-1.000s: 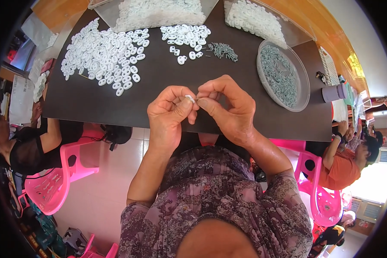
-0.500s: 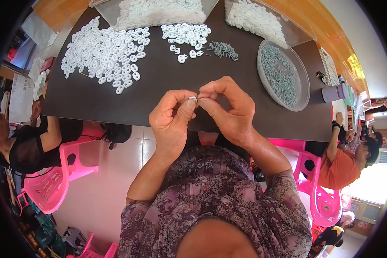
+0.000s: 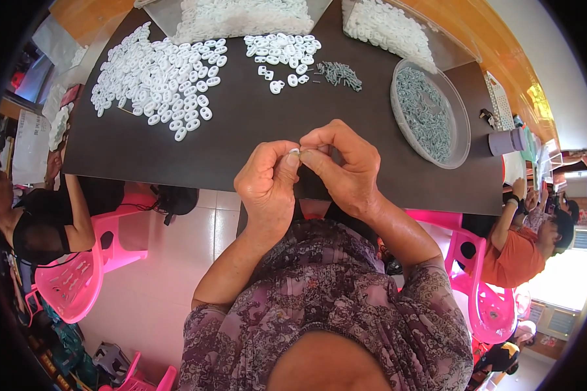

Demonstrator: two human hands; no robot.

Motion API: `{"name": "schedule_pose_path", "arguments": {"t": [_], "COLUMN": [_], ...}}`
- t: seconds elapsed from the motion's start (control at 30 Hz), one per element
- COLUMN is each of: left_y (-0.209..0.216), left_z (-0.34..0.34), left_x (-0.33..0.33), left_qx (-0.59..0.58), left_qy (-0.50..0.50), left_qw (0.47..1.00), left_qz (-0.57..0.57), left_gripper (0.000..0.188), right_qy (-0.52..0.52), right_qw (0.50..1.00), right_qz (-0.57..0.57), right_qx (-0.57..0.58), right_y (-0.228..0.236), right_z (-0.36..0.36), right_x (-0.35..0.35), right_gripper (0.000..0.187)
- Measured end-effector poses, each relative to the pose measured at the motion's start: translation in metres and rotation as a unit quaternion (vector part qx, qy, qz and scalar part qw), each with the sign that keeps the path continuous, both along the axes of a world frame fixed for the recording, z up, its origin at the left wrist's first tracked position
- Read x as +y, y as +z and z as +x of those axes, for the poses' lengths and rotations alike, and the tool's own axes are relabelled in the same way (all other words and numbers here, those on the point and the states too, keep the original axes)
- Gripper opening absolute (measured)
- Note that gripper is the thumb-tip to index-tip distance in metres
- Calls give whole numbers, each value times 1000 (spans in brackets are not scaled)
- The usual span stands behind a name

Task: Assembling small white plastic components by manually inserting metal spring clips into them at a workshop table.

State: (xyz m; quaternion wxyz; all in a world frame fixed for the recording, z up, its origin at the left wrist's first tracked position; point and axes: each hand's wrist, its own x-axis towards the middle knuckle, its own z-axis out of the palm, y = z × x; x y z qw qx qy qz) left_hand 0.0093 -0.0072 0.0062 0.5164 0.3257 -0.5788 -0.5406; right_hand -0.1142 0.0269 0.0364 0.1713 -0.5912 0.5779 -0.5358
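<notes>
My left hand [image 3: 266, 182] pinches a small white plastic piece [image 3: 294, 150] between thumb and forefinger, just over the table's near edge. Against it, the thumb and forefinger of my right hand [image 3: 347, 167] are pinched together at the piece's right side. Whatever those right fingertips grip is too small and covered to make out. Beyond my hands lie a small group of white oval two-holed pieces [image 3: 282, 47] and a little heap of grey-green pins [image 3: 340, 75]. A larger spread of the same white ovals [image 3: 169, 81] covers the table's left part.
On the dark table [image 3: 254, 124], a round clear tub [image 3: 464, 130] of grey-green pins stands at the right. Two clear containers of white pieces, one a bin [image 3: 241, 23], line the back. A purple cup [image 3: 506, 141] sits at the right edge. People sit on pink chairs [image 3: 72, 283] either side.
Both hands have drawn slightly closer together, the left shifting a little right and the right a little left. The pinch on the white piece stays.
</notes>
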Motion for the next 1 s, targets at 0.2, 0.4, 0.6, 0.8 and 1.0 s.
{"name": "schedule_pose_path", "arguments": {"t": [0.2,0.4,0.6,0.8,1.0], "left_y": [-6,2,1,2,2], "left_z": [-6,-4,0,1,2], "left_x": [-3,-8,-15,-17,-18], "left_qx": [-29,55,106,115,128], "left_qy": [22,-25,-65,-68,-73], "left_qw": [999,991,979,976,972], "left_qz": [-24,115,164,173,182], "left_gripper": [9,4,8,10,10], "right_qy": [7,2,15,17,22], "right_qw": [1000,1000,995,995,990], "right_qz": [6,10,51,56,82], "right_qx": [-28,-24,-81,-78,-112], "right_y": [-8,-10,-7,-5,-4], "right_z": [-3,-3,-3,-3,-3], "right_x": [-4,-8,-8,-9,-10], "right_gripper": [11,13,17,18,17]}}
